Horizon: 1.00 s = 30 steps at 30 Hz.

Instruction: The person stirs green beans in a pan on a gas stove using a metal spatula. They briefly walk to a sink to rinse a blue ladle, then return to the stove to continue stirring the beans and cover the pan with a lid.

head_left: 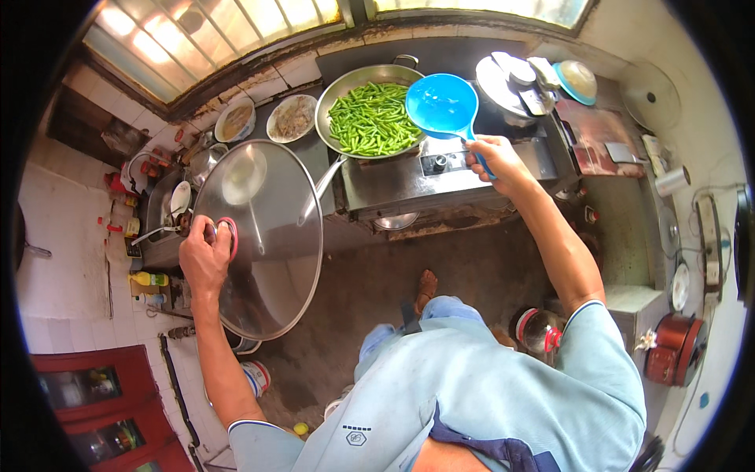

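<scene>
My left hand (206,253) grips the knob of a large glass pan lid (271,236), tilted on edge in front of the counter. In my right hand (495,162) is the handle of a blue plastic ladle (439,103), which holds clear liquid. The ladle's bowl is over the right rim of a wide steel pan of cut green beans (374,118). That pan stands on the stove (389,183), its long handle pointing toward the lid, which partly covers it from view.
Left of the pan stand two bowls of food (292,118) (236,120); a sink (159,197) lies further left. At right are a lidded pot (501,88) with things on top and a red cutting board (601,130) with a cleaver (622,153). A large bottle (537,330) is on the floor.
</scene>
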Available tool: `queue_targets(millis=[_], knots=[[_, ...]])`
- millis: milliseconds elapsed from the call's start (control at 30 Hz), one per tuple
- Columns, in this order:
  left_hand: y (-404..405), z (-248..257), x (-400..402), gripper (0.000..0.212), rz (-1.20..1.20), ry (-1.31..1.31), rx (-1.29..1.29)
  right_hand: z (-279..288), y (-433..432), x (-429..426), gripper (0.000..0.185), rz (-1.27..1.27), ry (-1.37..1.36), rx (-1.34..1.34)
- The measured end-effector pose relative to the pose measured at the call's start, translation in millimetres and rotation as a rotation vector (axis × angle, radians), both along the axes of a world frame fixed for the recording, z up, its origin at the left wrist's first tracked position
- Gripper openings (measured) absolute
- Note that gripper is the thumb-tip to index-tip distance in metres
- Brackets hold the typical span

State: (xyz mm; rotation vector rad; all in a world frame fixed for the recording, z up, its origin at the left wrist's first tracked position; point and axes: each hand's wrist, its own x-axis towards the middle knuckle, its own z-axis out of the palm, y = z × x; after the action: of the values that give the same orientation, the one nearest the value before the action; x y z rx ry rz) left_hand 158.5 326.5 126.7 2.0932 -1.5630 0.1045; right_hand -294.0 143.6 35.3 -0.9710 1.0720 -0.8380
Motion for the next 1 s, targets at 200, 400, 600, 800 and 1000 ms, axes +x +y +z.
queue_targets(millis=[200, 400, 600, 800, 1000], knots=[[-83, -2, -14, 0.027, -0.001, 0.02, 0.022, -13, -87, 19, 0.013, 0.037, 0.183, 0.009], [-164, -10, -18, 0.028, -0.057, -0.014, 0.053, -21, -111, -3, 0.011, 0.026, -0.086, 0.173], [-259, -28, -38, 0.03, -0.22, -0.025, 0.029, -5, -90, -19, 0.014, -0.031, -0.17, 0.185], [-342, -74, -86, 0.031, -0.64, -0.07, -0.178, 10, -42, -42, 0.019, -0.205, -0.163, 0.2], [-398, -122, -135, 0.028, -0.597, -0.119, 0.007, 12, 13, -61, 0.018, -0.426, -0.153, 0.2]])
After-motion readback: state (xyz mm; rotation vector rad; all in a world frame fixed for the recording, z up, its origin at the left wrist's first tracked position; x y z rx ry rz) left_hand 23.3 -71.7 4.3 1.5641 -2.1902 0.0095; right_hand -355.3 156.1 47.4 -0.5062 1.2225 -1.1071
